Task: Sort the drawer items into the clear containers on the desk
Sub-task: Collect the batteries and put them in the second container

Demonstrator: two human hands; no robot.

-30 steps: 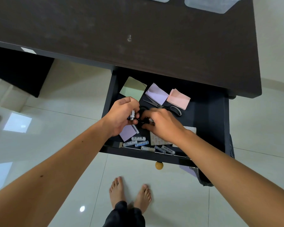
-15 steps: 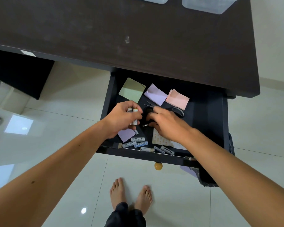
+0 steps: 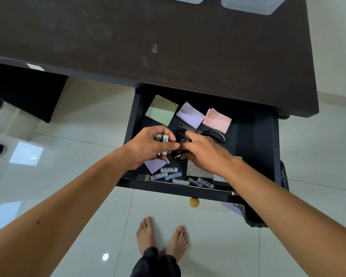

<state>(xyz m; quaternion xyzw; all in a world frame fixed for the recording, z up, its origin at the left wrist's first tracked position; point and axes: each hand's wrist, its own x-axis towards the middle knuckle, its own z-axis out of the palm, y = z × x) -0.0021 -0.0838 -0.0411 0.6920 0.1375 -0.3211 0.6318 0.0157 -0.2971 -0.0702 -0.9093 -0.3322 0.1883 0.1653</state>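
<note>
The batteries (image 3: pixel 163 143) stand roughly upright, long axes running toward the desk, bunched in the left hand (image 3: pixel 148 146), whose fingers curl round them above the open drawer (image 3: pixel 254 140). The right hand (image 3: pixel 204 151) lies immediately to their right, fingers bent onto small dark items on the drawer floor; what it pinches cannot be determined. More loose batteries (image 3: pixel 169 174) lie crosswise at the front edge, nearer the left hand. Compared with a second ago, the left hand holds two batteries rather than one. The clear containers (image 3: pixel 248 6) sit far back on the desk (image 3: pixel 128 37).
</note>
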